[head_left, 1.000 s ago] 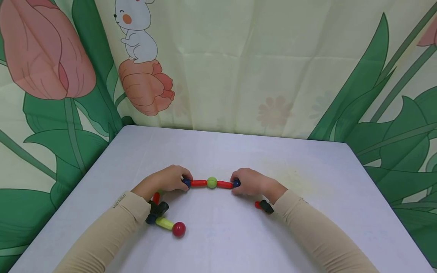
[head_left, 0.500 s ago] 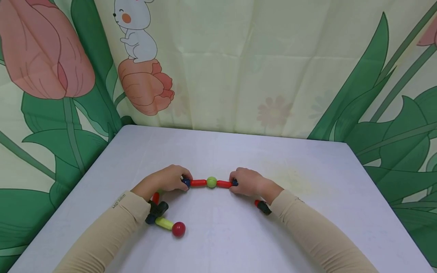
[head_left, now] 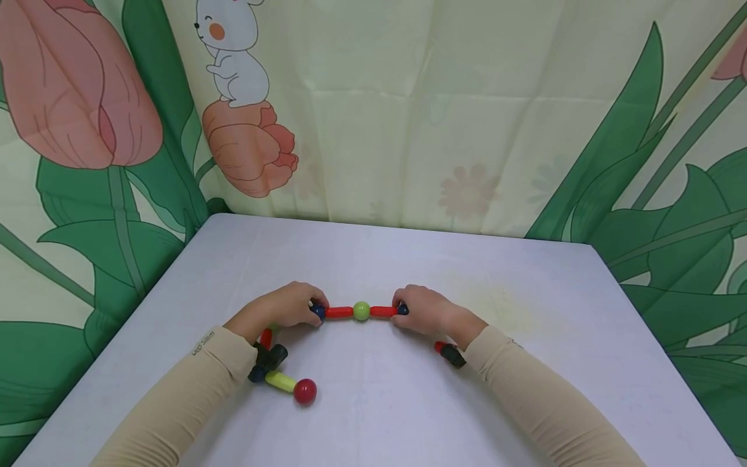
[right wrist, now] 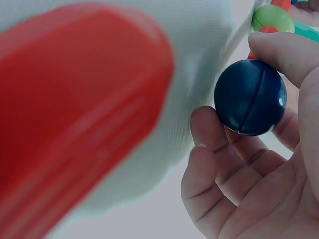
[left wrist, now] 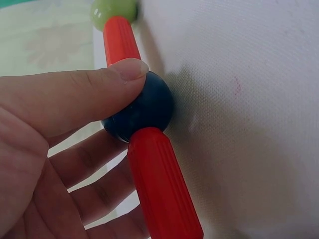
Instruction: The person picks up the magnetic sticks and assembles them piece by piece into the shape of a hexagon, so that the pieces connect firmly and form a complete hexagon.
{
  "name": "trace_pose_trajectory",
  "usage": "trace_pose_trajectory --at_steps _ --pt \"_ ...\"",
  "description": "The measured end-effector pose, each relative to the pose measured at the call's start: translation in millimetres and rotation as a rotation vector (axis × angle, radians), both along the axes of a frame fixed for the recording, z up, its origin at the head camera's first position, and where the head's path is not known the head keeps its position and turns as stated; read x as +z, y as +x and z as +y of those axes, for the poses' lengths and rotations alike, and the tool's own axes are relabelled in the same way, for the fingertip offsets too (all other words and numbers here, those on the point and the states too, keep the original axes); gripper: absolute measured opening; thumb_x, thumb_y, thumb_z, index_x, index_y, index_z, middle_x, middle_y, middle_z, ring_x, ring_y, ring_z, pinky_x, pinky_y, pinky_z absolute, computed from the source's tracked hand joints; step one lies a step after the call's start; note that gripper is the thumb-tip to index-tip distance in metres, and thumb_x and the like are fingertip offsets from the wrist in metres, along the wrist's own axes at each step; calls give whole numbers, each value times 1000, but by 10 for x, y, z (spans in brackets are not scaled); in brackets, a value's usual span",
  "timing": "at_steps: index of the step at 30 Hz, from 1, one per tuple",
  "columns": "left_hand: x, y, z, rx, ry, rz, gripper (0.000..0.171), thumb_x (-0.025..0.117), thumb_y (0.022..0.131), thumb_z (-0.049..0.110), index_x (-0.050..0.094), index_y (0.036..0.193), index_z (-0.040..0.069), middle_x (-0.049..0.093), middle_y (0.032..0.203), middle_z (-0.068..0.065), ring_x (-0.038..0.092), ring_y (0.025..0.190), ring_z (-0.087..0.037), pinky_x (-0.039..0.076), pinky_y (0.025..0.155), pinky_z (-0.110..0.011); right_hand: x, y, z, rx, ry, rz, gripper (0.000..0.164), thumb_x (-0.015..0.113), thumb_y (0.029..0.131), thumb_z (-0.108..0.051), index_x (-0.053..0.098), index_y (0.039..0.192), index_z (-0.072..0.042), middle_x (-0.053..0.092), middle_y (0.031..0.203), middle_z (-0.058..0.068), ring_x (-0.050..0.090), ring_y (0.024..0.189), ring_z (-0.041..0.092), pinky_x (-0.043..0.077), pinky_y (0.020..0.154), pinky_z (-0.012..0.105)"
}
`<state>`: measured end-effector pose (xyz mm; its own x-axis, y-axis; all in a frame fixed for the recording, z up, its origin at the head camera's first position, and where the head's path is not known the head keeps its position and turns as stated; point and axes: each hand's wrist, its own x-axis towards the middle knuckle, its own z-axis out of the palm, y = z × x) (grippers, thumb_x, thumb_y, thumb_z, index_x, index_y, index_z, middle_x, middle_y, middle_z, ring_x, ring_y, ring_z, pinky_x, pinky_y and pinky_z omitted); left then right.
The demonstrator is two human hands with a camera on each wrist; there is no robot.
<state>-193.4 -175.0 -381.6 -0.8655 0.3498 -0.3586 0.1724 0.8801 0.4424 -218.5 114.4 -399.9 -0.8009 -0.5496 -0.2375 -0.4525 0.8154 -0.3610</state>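
Observation:
In the head view my left hand (head_left: 286, 306) and right hand (head_left: 426, 308) hold the two ends of a straight run of toy balls and rods. A green ball (head_left: 362, 311) sits mid-run, joined to a left red rod (head_left: 340, 312) and a right red rod (head_left: 383, 311). My left thumb and fingers pinch a dark blue ball (left wrist: 144, 112); another ribbed red rod (left wrist: 164, 184) leaves its near side. Between my right thumb and fingers is a second dark blue ball (right wrist: 250, 97), with a seam across it. My palms partly cover both blue balls in the head view.
Below my left wrist, a yellow-green rod (head_left: 281, 381) with a red ball (head_left: 305, 392) at its end lies on the white table (head_left: 385, 415). A loose-looking red rod (right wrist: 75, 89) looms near the right wrist camera. A printed curtain (head_left: 373, 130) hangs behind.
My right hand has shifted slightly left and away, still gripping its blue ball. The green ball has turned, so its seam no longer shows. My left hand stays put.

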Motion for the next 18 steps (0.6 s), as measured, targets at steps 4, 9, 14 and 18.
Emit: trace_pose_trajectory --at_steps 4,9,14,18 --pt "7 -5 -4 4 1 -4 30 77 89 15 71 118 13 64 117 -6 54 101 -23 50 94 -43 10 -7 18 -2 -8 -3 30 74 91 -30 66 113 -12 59 97 -1 54 90 18 49 81 34" --pt "4 -9 -9 2 3 -3 30 78 88 15 71 118 13 65 115 -5 54 100 -23 50 93 -43 40 -3 69 -28 -4 -25 42 76 89 -34 64 122 -11 63 109 3 57 98 19 50 86 35" --pt "10 -7 -1 -4 2 -2 30 77 89 15 70 117 12 65 113 -5 55 98 -23 50 93 -43 123 55 211 -76 -15 -51 51 79 87 -34 61 129 -11 62 119 6 57 107 23 50 93 41" --pt "18 0 7 -8 -6 -6 29 77 89 15 70 117 12 65 112 -4 55 98 -23 49 94 -43 182 136 414 -128 -2 -61 58 80 85 -32 56 133 -10 62 119 6 58 105 23 51 91 43"
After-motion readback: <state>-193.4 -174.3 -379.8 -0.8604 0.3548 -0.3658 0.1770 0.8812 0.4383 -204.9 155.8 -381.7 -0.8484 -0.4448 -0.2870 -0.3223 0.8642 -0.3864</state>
